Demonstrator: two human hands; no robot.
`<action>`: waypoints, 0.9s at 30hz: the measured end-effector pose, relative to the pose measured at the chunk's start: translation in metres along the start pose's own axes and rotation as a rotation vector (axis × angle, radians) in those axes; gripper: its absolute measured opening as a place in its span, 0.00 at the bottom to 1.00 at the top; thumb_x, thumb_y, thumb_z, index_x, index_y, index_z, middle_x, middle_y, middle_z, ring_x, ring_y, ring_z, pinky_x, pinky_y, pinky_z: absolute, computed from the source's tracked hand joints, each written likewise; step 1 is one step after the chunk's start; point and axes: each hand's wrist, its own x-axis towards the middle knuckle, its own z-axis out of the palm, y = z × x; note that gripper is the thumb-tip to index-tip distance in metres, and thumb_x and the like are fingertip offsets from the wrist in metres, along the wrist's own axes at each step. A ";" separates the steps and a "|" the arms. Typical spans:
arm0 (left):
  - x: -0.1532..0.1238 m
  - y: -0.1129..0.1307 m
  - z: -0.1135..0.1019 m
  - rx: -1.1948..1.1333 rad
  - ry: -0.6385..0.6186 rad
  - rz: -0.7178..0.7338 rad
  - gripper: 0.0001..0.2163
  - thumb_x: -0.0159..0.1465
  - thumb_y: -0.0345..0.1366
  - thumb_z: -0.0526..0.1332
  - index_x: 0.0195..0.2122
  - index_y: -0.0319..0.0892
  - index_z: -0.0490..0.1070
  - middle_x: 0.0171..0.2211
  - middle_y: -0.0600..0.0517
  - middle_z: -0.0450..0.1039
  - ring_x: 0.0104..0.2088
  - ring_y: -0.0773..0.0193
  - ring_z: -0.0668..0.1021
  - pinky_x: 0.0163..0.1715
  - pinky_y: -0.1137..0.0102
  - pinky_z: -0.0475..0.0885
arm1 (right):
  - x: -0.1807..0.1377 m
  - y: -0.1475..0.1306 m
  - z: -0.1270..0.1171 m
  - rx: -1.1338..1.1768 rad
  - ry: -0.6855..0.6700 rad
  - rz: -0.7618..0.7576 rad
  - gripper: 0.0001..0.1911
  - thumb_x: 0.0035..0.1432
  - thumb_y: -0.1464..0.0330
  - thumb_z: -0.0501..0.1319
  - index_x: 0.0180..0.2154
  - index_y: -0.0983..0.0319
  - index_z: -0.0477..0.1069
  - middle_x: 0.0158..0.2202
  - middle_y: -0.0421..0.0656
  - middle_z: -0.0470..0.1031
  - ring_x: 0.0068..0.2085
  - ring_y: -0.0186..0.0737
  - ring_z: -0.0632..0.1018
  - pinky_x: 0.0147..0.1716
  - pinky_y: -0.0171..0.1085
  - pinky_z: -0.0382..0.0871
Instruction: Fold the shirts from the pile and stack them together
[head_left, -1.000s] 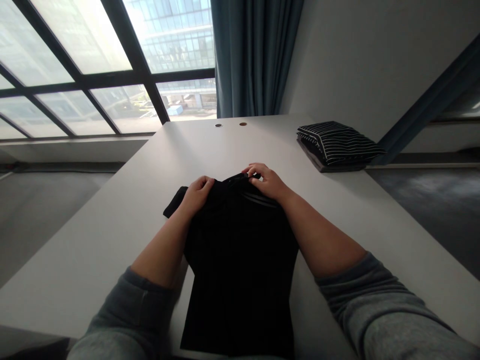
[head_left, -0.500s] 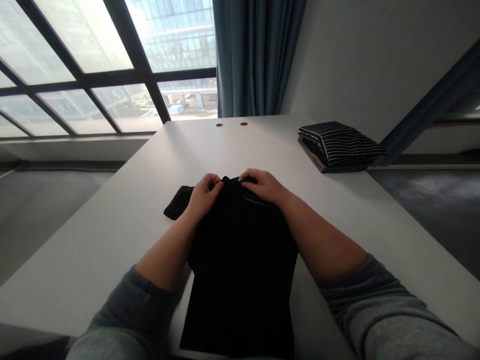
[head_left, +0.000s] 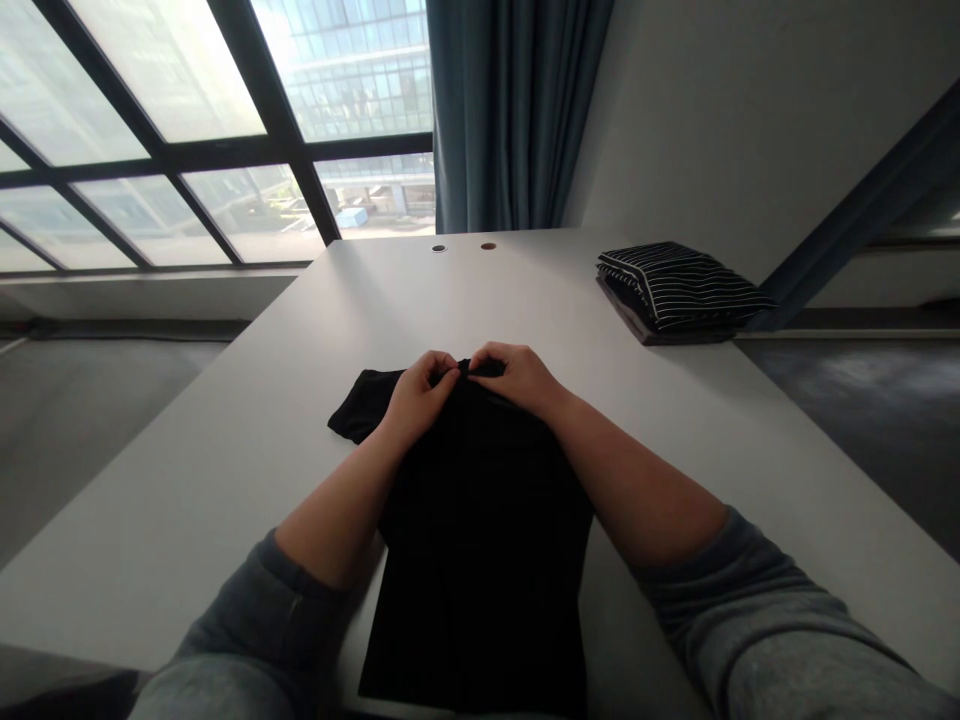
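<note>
A black short-sleeved shirt [head_left: 487, 540] lies spread on the white table in front of me, its hem towards my body. Its left sleeve sticks out past my left wrist. My left hand [head_left: 421, 395] pinches the fabric at the top edge near the collar, thumb against fingers. Close beside it, my right hand [head_left: 521, 378] also pinches the top edge, with the fingertips of both hands almost touching. The right sleeve is not visible. The fabric is so dark that its folds are hard to make out.
Folded clothes [head_left: 679, 285], a black one with white stripes on top, sit at the table's right edge. Two round cable holes mark the far end of the white table [head_left: 390, 300]. Behind are a blue curtain [head_left: 510, 120] and a large window [head_left: 360, 190].
My hands have come closer together along the shirt's top edge. The left moved right and the right moved slightly left, both still pinching the cloth.
</note>
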 end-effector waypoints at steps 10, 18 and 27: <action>0.000 0.005 0.000 0.159 0.031 -0.081 0.07 0.65 0.41 0.64 0.38 0.44 0.77 0.36 0.52 0.82 0.38 0.58 0.81 0.42 0.64 0.73 | 0.000 -0.003 0.002 -0.119 -0.029 -0.143 0.08 0.61 0.66 0.66 0.42 0.56 0.82 0.42 0.42 0.82 0.43 0.41 0.81 0.48 0.40 0.74; -0.006 0.013 0.000 0.246 -0.018 0.063 0.07 0.65 0.41 0.65 0.42 0.46 0.75 0.42 0.52 0.81 0.42 0.57 0.80 0.46 0.63 0.72 | 0.002 0.003 0.002 -0.036 -0.020 -0.042 0.08 0.59 0.65 0.67 0.40 0.57 0.83 0.40 0.41 0.82 0.42 0.41 0.81 0.46 0.39 0.74; -0.006 0.010 0.001 0.371 0.020 0.072 0.03 0.67 0.35 0.59 0.40 0.45 0.72 0.35 0.51 0.78 0.35 0.58 0.78 0.41 0.64 0.71 | 0.006 0.004 -0.001 0.033 -0.101 0.016 0.09 0.60 0.67 0.64 0.40 0.58 0.84 0.40 0.41 0.84 0.41 0.41 0.82 0.47 0.39 0.73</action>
